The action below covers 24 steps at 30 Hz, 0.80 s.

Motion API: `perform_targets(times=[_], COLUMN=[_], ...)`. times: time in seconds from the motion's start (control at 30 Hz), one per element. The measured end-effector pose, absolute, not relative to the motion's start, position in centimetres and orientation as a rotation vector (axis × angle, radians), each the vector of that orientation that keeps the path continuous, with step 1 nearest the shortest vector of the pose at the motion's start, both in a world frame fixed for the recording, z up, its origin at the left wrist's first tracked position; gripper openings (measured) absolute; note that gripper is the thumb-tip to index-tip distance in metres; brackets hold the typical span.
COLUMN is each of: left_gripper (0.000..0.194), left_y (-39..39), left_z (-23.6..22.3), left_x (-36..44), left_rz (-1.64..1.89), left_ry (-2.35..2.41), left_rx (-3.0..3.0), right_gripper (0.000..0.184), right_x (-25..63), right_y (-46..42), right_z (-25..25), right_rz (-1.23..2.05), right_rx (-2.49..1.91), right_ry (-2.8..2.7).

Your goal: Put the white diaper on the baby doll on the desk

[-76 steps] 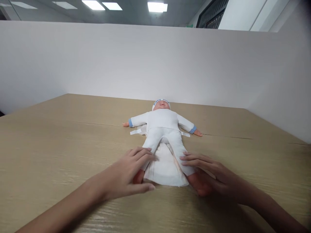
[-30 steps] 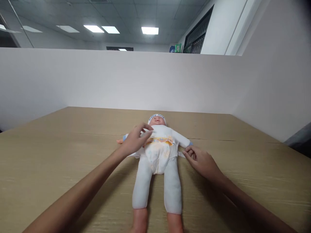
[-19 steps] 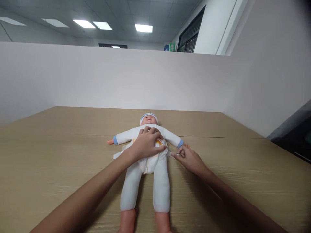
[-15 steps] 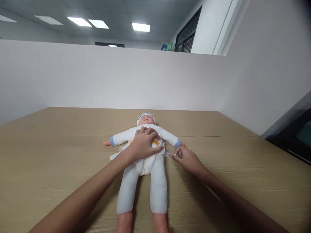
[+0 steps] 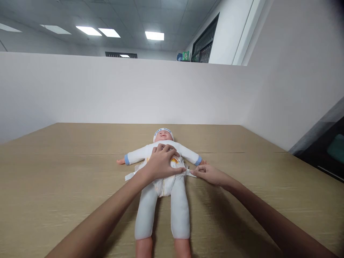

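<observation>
1. The doll is lying on its back on the wooden table, head pointing toward the pale partition, arms stretching out sideways, feet running out of view at the near edge.
2. The diaper is passing between the doll's legs, its front panel lying over the belly, mostly under the left hand.
3. Left fingers are spreading open, reaching across the panel toward the doll's chest; the thumb is pointing right, its tip lying by the panel's right edge. Part of the printed orange waistband is showing between thumb and forefinger.
4. The right hand is sitting just beside the doll's hip, near the doll's blue cuff. Its thumb and forefinger are drawing close together at the right tab (too small to tell whether they are pinching it or only touching it).
5. That tab is bridging the narrow gap between left thumb and right fingertips.
6. The left tab is sticking out on the opposite side, lying free beside the left wrist.
</observation>
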<state>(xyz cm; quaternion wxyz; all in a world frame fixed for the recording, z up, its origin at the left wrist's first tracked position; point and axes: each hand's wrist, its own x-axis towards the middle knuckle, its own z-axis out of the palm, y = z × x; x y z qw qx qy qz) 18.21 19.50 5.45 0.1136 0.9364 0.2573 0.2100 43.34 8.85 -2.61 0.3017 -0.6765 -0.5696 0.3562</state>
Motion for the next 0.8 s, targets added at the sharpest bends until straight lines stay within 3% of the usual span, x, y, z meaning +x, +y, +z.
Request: perform_targets(times=[0.37,0.67,0.8], left_gripper=[0.056,0.068,0.064], left_y=[19.5,19.4,19.2], left_z=[5.2,5.2,5.1], left_x=[18.3,18.5,18.6], left_rz=[0.631,0.608,0.61], left_ry=[0.763,0.806,0.809], left_rx=[2.737,2.754,2.749], right_gripper=[0.068,0.051,0.045], right_x=[43.7,40.7,37.8], right_y=[8.4,11.4,14.4], right_z=[-2.3,4.9,4.9], right_rz=[1.059,1.007,1.005], right_rx=[-1.753,-1.585,-1.592], right_ry=[-1.421,-1.648,-1.639])
